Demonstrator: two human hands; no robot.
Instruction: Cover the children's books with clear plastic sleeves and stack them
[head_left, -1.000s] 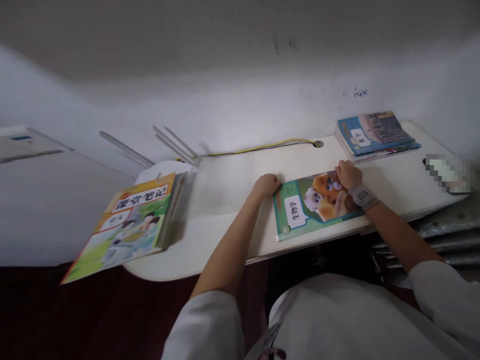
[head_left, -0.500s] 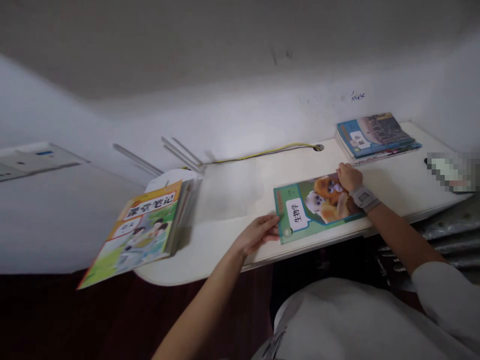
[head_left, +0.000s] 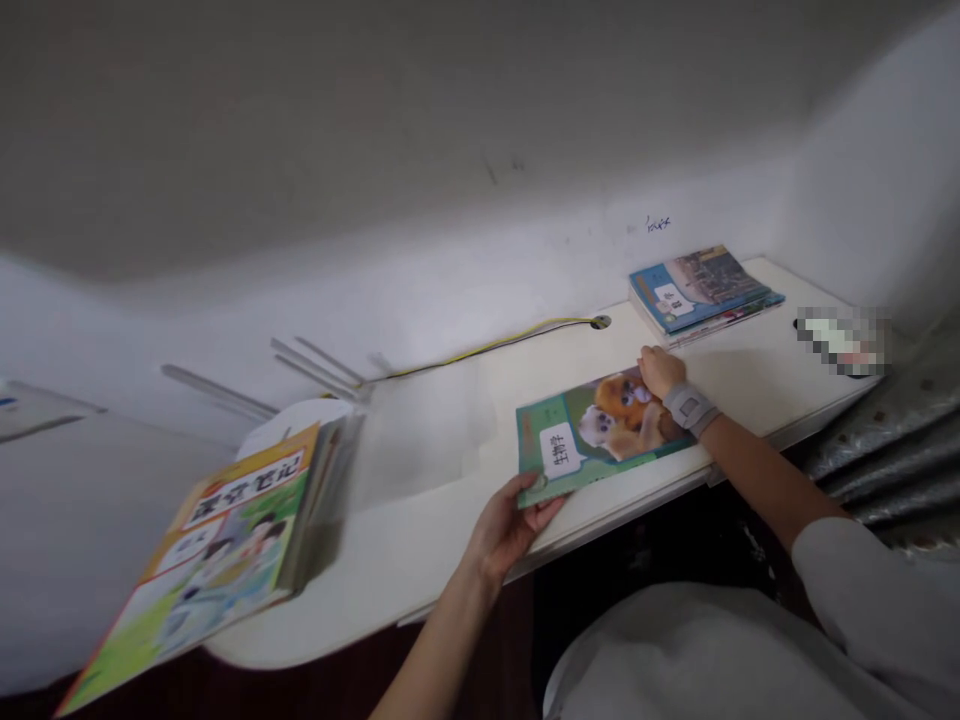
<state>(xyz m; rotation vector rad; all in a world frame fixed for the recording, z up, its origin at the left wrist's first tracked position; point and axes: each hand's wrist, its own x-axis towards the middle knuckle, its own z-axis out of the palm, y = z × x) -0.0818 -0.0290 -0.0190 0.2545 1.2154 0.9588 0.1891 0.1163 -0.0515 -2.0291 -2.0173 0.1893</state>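
A green biology textbook (head_left: 592,440) with golden monkeys on its cover lies on the white desk (head_left: 450,520), near the front edge. My left hand (head_left: 510,525) grips its lower left corner, thumb on the cover and fingers underneath. At the book's far right corner, my right hand (head_left: 663,375) is closed on the upper edge, with a grey band on the wrist. What the right fingertips do behind the cover is hidden.
A stack of books with a blue-covered one (head_left: 701,290) on top sits at the back right. An orange-green notebook (head_left: 217,560) tops another pile at the left, overhanging the desk. A yellow cable (head_left: 495,340) runs along the wall; a pixelated object (head_left: 844,340) lies far right.
My left hand has shifted from the book's left edge to its lower corner, thumb now over the cover. The right hand keeps its place. The view has swung to the right.
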